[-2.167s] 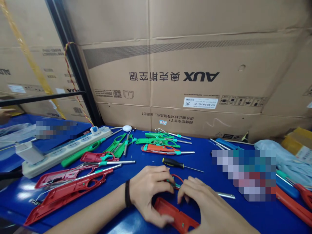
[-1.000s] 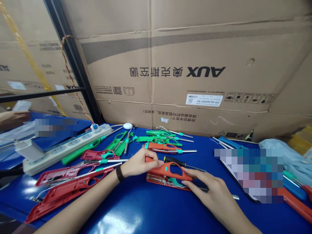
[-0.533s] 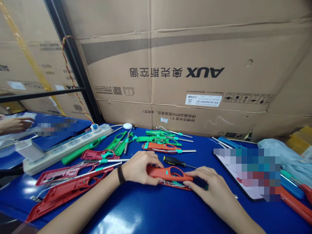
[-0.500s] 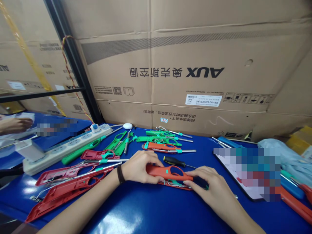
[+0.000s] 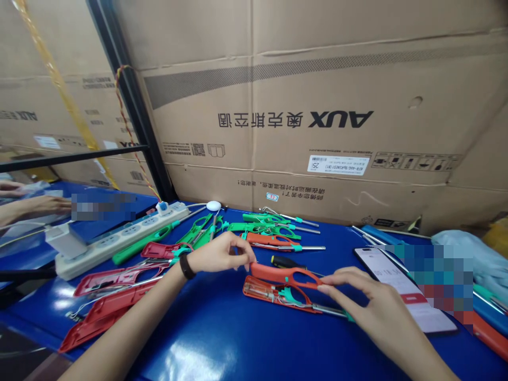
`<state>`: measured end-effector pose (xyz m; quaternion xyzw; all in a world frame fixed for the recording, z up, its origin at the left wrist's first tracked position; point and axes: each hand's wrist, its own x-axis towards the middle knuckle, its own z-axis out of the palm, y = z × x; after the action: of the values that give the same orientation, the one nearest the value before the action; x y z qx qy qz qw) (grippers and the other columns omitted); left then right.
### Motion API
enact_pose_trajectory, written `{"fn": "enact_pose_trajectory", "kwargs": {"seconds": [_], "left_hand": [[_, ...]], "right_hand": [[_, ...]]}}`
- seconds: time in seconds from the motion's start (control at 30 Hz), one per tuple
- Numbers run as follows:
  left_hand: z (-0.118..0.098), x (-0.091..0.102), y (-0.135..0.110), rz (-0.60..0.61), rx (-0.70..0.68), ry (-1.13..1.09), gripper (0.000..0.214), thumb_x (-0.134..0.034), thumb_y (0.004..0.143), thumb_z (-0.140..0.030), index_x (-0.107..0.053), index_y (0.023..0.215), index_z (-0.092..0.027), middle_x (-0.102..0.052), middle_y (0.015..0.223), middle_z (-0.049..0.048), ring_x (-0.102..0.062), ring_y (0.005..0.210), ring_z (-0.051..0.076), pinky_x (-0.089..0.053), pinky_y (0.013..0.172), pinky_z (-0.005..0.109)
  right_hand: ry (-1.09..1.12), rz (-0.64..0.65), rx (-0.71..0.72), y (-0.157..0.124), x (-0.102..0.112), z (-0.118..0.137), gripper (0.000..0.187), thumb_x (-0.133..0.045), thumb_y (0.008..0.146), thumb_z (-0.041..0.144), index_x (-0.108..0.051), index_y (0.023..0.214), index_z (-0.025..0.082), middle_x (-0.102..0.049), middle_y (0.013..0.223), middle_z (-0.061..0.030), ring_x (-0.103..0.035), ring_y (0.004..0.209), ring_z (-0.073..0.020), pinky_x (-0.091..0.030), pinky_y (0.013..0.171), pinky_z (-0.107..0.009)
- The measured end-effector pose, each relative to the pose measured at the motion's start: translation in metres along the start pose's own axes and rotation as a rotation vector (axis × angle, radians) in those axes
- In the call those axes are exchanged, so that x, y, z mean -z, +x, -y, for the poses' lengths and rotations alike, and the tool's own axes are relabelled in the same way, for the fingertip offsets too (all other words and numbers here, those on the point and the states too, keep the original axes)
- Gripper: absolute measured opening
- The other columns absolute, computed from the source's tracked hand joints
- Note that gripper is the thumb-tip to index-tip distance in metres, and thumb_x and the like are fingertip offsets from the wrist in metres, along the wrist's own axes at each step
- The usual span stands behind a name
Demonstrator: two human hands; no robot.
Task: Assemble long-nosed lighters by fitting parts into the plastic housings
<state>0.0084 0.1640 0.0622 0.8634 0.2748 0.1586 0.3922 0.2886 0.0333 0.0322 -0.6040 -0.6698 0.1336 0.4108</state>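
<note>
My left hand (image 5: 222, 254) pinches the left end of an orange lighter shell half (image 5: 283, 274) and holds it a little above the table. My right hand (image 5: 363, 296) has its fingertips on the right end of the same shell half. Right below lies the other orange half (image 5: 273, 294), open side up, with a teal trigger, wires and a metal tube inside it. A black-handled screwdriver (image 5: 288, 262) lies just behind them. A black band sits on my left wrist.
Red shell halves (image 5: 115, 301) lie at the left on the blue table (image 5: 222, 344), green and orange lighters (image 5: 270, 233) at the back. A white power strip (image 5: 119, 238) is far left, a phone (image 5: 405, 288) at the right. Cardboard boxes (image 5: 317, 106) wall the back. Another person's hands (image 5: 24, 203) show at far left.
The orange top half, pressed onto the lower half a moment ago, is now lifted off it. Both of my hands rose slightly with it, and the camera shifted a little.
</note>
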Motion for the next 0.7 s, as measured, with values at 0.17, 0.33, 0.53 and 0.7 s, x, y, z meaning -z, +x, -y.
{"fn": "enact_pose_trajectory", "kwargs": {"seconds": [0.17, 0.33, 0.53, 0.7], "left_hand": [[0.001, -0.006, 0.001, -0.065, -0.016, 0.151, 0.013, -0.060, 0.078, -0.020, -0.069, 0.084, -0.012, -0.071, 0.078, 0.0038, -0.060, 0.065, 0.011, -0.044, 0.056, 0.018], [-0.003, -0.009, -0.002, 0.056, -0.010, 0.163, 0.016, -0.069, 0.076, -0.030, -0.072, 0.076, -0.014, -0.069, 0.068, 0.0020, -0.056, 0.056, 0.009, -0.040, 0.051, 0.018], [-0.001, -0.008, -0.001, 0.167, -0.037, 0.091, 0.011, -0.070, 0.076, -0.024, -0.075, 0.081, -0.016, -0.070, 0.075, 0.0031, -0.056, 0.060, 0.010, -0.040, 0.054, 0.018], [0.006, -0.012, 0.001, 0.238, -0.018, -0.005, 0.013, -0.072, 0.076, -0.028, -0.075, 0.083, -0.017, -0.068, 0.077, 0.0026, -0.057, 0.063, 0.010, -0.040, 0.054, 0.018]], "right_hand": [[0.085, -0.040, -0.167, 0.004, 0.003, 0.003, 0.031, -0.065, 0.071, 0.057, -0.073, 0.075, 0.028, -0.074, 0.084, -0.0010, -0.068, 0.083, -0.0242, -0.052, 0.076, -0.028], [0.311, -0.098, -0.289, 0.008, -0.005, 0.004, 0.043, -0.066, 0.067, 0.061, -0.075, 0.080, 0.021, -0.075, 0.084, -0.0065, -0.069, 0.080, -0.0255, -0.055, 0.070, -0.029], [0.420, -0.127, -0.302, 0.006, -0.018, 0.015, 0.045, -0.069, 0.062, 0.063, -0.074, 0.071, 0.019, -0.074, 0.077, -0.0061, -0.068, 0.076, -0.0239, -0.055, 0.069, -0.027], [0.463, -0.115, -0.318, 0.008, -0.010, 0.012, 0.043, -0.073, 0.059, 0.060, -0.075, 0.074, 0.020, -0.074, 0.077, -0.0063, -0.068, 0.076, -0.0239, -0.056, 0.068, -0.027]]}}
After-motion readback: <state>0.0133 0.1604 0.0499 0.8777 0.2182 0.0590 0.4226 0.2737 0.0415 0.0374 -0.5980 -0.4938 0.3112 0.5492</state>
